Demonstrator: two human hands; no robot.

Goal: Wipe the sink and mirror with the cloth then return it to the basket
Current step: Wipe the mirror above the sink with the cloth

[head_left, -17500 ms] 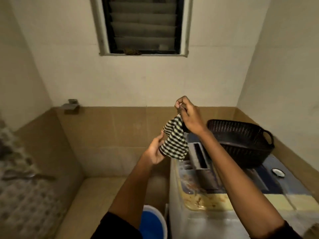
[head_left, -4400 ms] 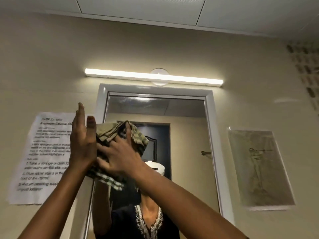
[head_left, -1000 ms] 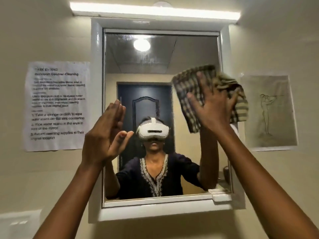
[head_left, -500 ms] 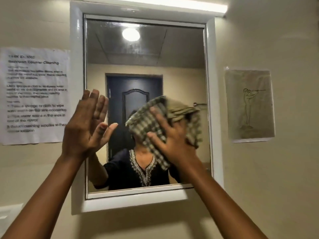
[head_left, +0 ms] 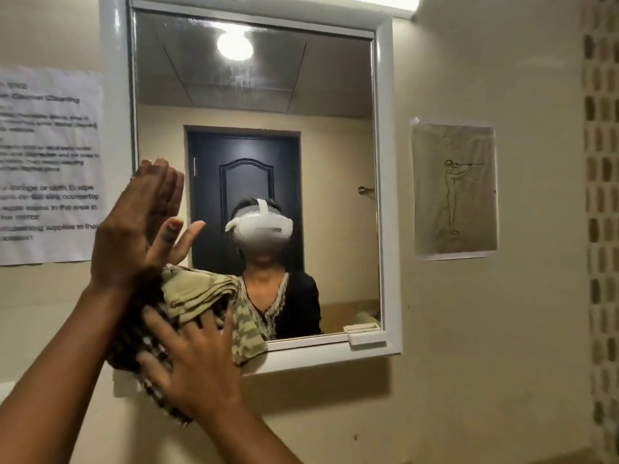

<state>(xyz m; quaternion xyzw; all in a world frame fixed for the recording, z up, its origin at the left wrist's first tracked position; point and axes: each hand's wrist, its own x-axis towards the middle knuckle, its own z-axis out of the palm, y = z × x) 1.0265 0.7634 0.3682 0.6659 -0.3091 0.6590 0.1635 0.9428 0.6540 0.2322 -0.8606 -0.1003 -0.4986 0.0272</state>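
Note:
A white-framed mirror (head_left: 335, 95) hangs on the beige wall in front of me. The checked green and black cloth (head_left: 197, 293) is bunched against the mirror's lower left corner and spills over the bottom frame. My right hand (head_left: 197, 360) presses flat on the cloth with fingers spread. My left hand (head_left: 140, 226) is raised just above it, fingers straight and together, palm toward the mirror's left edge, holding nothing. The sink and the basket are out of view.
A printed instruction sheet (head_left: 47, 162) is taped left of the mirror and a drawing in a plastic sleeve (head_left: 454, 189) right of it. A strip light (head_left: 385, 1) runs above the frame. A small white ledge (head_left: 366, 336) sits at the mirror's bottom right corner.
My right hand has swept the cloth from the upper right of the mirror, through the middle, down to the lower left corner. My left hand stayed raised near the left edge.

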